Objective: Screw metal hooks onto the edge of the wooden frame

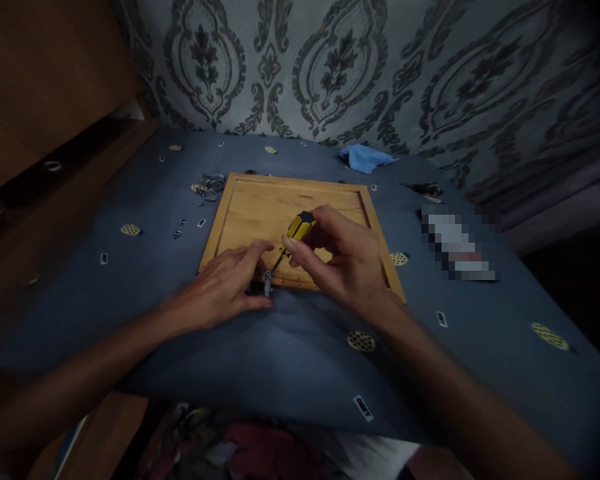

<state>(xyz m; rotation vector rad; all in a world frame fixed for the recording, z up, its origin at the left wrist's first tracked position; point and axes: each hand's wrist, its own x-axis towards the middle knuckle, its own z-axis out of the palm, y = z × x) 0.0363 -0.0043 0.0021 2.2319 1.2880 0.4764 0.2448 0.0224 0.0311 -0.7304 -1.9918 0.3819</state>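
My right hand (347,257) is closed around a screwdriver (300,228) with a yellow and black handle. The screwdriver leans, its tip pointing down and left onto a small grey metal fitting (267,283). That fitting sits at the near edge of a framed wooden panel (300,207), which lies flat on the table. My left hand (227,283) steadies the fitting between thumb and fingers, partly hiding it. A few small holes show along the panel's near rail, right of the fitting. Whether a screw is under the tip is too small to tell.
A dark patterned cloth covers the table (180,360). Left of the panel lie several small screws (179,230) and a cluster of metal pieces (210,187). A blue cloth (366,159) is at the back, a dark object (427,189) and a pixelated item (457,243) at the right.
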